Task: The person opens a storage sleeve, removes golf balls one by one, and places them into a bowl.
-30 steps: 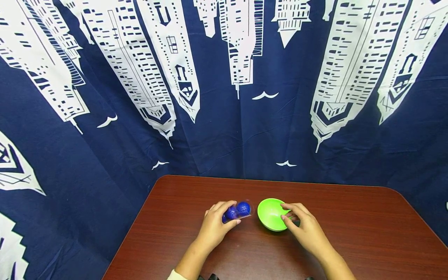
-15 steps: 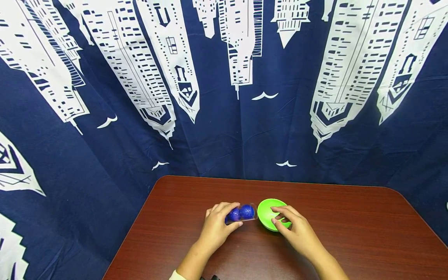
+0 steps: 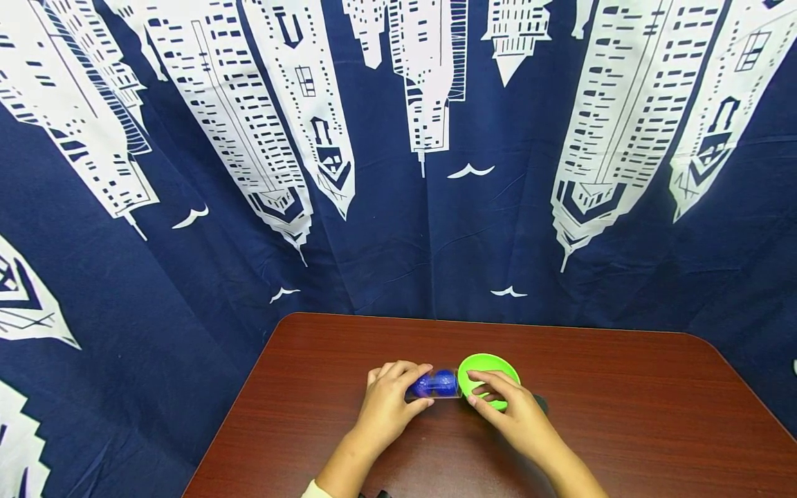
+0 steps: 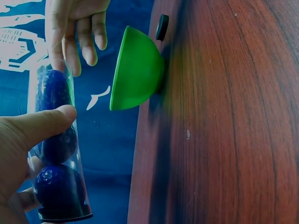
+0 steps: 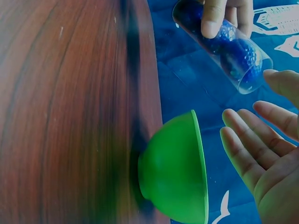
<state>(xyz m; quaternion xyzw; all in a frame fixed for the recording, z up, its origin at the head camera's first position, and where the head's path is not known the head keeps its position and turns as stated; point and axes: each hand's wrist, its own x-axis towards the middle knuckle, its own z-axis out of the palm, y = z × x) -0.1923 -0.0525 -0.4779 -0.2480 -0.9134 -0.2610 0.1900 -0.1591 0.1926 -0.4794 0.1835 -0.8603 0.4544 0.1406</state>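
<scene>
My left hand grips a clear plastic tube of dimpled blue balls that look like golf balls. The tube lies nearly level, its uncapped mouth at the left rim of a bright green bowl. A black cap closes the other end, as the left wrist view shows. My right hand hovers over the bowl, holding nothing. Its fingers are loosely extended and its thumb tip is right by the tube's mouth. Part of the bowl is hidden behind this hand.
A small black disc lies on the brown wooden table, just right of the bowl and partly behind my right hand. Beyond the table's back edge hangs a navy cloth printed with white buildings.
The tube has shifted right and levelled out, its mouth reaching the bowl's rim. My right hand has moved left across the bowl toward that mouth, uncovering the black disc.
</scene>
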